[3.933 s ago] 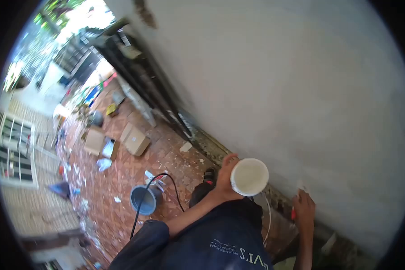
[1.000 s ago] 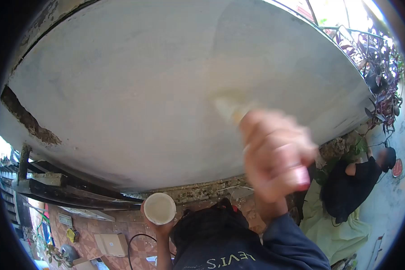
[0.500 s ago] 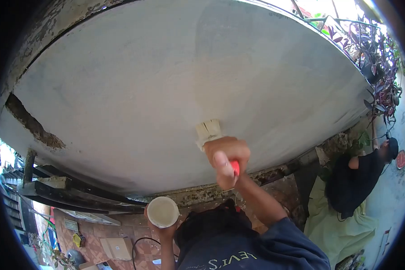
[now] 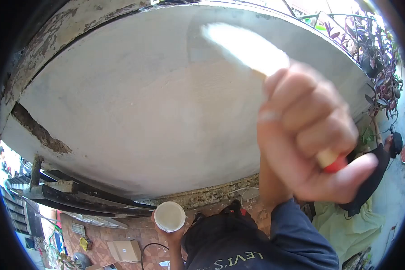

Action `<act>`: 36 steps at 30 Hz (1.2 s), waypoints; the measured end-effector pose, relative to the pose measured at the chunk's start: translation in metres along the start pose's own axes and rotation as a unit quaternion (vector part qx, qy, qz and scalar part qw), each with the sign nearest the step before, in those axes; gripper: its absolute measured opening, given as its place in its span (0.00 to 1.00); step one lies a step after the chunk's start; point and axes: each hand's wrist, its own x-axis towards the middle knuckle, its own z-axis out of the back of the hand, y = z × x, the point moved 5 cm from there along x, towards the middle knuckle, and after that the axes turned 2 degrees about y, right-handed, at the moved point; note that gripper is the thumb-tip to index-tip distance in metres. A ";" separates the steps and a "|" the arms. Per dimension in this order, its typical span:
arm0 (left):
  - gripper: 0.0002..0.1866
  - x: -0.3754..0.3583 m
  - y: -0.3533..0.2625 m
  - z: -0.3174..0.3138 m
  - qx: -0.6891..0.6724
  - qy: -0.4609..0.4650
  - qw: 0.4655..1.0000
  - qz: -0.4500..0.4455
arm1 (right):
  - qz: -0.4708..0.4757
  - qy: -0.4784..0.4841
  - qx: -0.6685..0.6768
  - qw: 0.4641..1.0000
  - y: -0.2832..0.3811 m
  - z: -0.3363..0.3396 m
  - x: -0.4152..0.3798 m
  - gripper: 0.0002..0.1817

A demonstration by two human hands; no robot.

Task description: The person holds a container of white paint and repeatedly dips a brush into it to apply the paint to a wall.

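Note:
My right hand (image 4: 308, 130) is raised close to the camera, its fingers wrapped round the handle of a paintbrush (image 4: 247, 47). The brush's pale bristles point up and left, blurred and very bright, and the red handle end shows below my fingers. Behind it stretches a wall (image 4: 135, 103) with a whitish coat and a greyer patch near the top. Low down, my left hand (image 4: 168, 235) grips a round tub (image 4: 170, 216) from below and the side. Whitish paint shows inside the tub, and its rim faces up.
A person in dark clothes (image 4: 373, 180) is at the right, partly hidden by my hand, near a pale green sheet (image 4: 346, 229). Dark beams (image 4: 85, 198) run along the lower left. A cardboard box (image 4: 123, 250) lies on the tiled floor. Plants (image 4: 382, 67) hang at upper right.
My right hand has lifted the paintbrush off the wall, up and right towards the camera. The left hand still holds the tub, slightly lower and further right in view.

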 end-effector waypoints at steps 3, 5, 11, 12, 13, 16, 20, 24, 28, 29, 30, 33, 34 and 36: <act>0.48 -0.008 0.009 0.007 0.095 -0.023 0.995 -0.030 | -0.119 -0.079 0.019 0.990 -0.002 -0.012 -0.031 0.30; 0.48 -0.012 0.010 0.011 0.093 -0.023 0.995 -0.006 | -0.116 -0.052 -0.008 0.992 -0.018 -0.012 -0.032 0.29; 0.49 -0.006 0.001 0.015 0.133 -0.010 0.990 -0.037 | 0.082 -0.016 -0.122 0.989 -0.014 -0.018 0.002 0.28; 0.49 -0.009 0.003 0.016 0.133 -0.013 0.990 -0.037 | 0.085 -0.018 -0.115 0.990 -0.008 -0.016 -0.003 0.28; 0.49 -0.012 0.006 0.018 0.135 -0.028 0.990 -0.037 | 0.082 -0.025 -0.107 0.991 -0.004 -0.015 -0.010 0.27; 0.48 -0.017 0.009 0.015 0.048 -0.066 0.996 0.045 | -0.080 -0.116 -0.049 0.989 0.017 -0.020 -0.044 0.24; 0.48 -0.013 0.006 0.015 0.084 -0.047 0.995 0.023 | -0.155 -0.064 -0.088 0.982 -0.015 0.001 -0.070 0.22; 0.48 -0.004 0.012 0.015 0.118 -0.030 0.993 0.005 | 0.057 -0.081 -0.163 0.982 -0.013 0.027 -0.015 0.27; 0.48 0.008 0.001 0.007 0.109 0.003 0.994 0.009 | 0.092 -0.048 -0.102 0.989 0.011 0.045 0.016 0.31; 0.48 0.009 0.003 0.007 0.115 -0.014 0.993 0.003 | 0.045 -0.047 -0.090 0.994 0.011 0.043 0.006 0.32; 0.48 0.007 0.007 0.005 0.114 -0.012 0.993 0.002 | -0.002 -0.047 -0.079 0.996 0.010 0.041 -0.004 0.32; 0.48 0.007 0.012 0.005 0.142 -0.042 0.989 -0.002 | -0.117 -0.087 -0.099 0.984 -0.003 0.026 -0.085 0.29; 0.48 0.010 0.004 0.002 0.117 -0.033 0.993 -0.001 | -0.122 -0.104 -0.081 0.984 -0.006 0.018 -0.115 0.28; 0.47 0.010 0.003 0.000 0.092 -0.022 0.996 0.001 | -0.279 -0.026 -0.144 0.949 -0.013 0.004 -0.159 0.25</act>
